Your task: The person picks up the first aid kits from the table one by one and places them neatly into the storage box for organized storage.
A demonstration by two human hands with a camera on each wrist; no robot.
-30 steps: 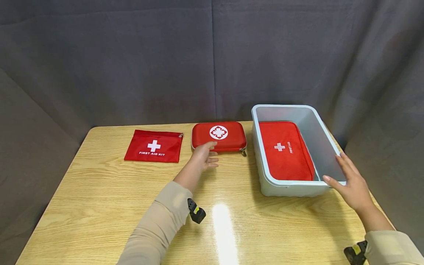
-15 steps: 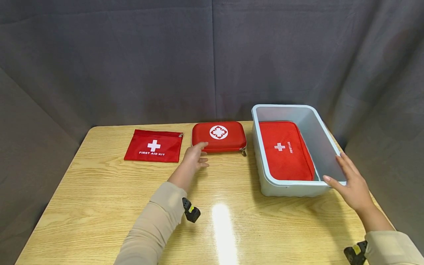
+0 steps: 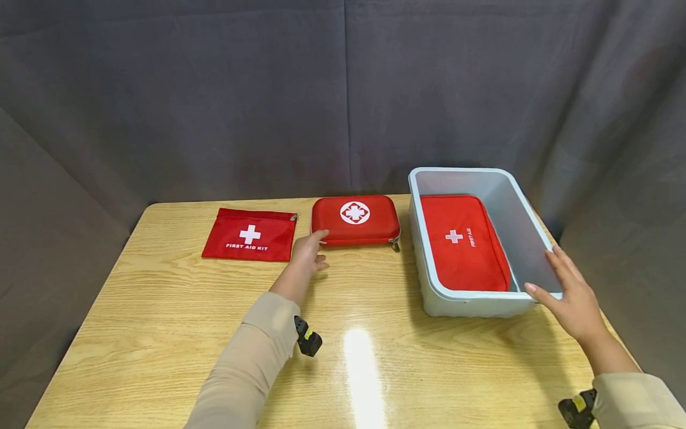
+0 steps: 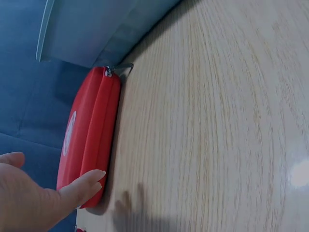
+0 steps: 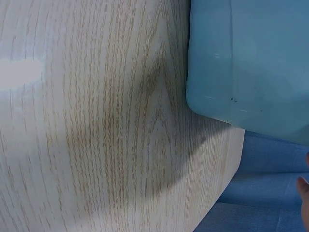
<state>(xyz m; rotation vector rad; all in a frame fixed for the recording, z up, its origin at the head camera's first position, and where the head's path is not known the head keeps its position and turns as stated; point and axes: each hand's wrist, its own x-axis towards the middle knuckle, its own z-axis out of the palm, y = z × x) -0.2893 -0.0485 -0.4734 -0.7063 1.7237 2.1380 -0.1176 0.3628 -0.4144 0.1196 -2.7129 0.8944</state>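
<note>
A red hard zip case (image 3: 375, 229) with a white cross emblem lies on the table near the back. My left hand (image 3: 306, 253) is at its front left corner, fingers extended and apart, nothing in the grasp; the left wrist view shows the fingers (image 4: 87, 186) overlapping the case's side. My right hand (image 3: 576, 304) rests at the near right corner of a grey-blue plastic bin (image 3: 477, 307), thumb over the front rim and fingers along the right rim. Inside the bin lies a red first aid pouch (image 3: 463, 262), flat against the left wall.
To the left, a flat red zip pouch (image 3: 249, 238) marked "FIRST AID KIT" lies on the wooden table (image 3: 161, 345). A dark grey curtain (image 3: 241, 101) hangs behind the table. The bin stands just right of the hard case.
My left hand has slid left along the front of the hard case, towards its left corner. My right hand stays at the bin's corner; the bags and the bin have not moved.
</note>
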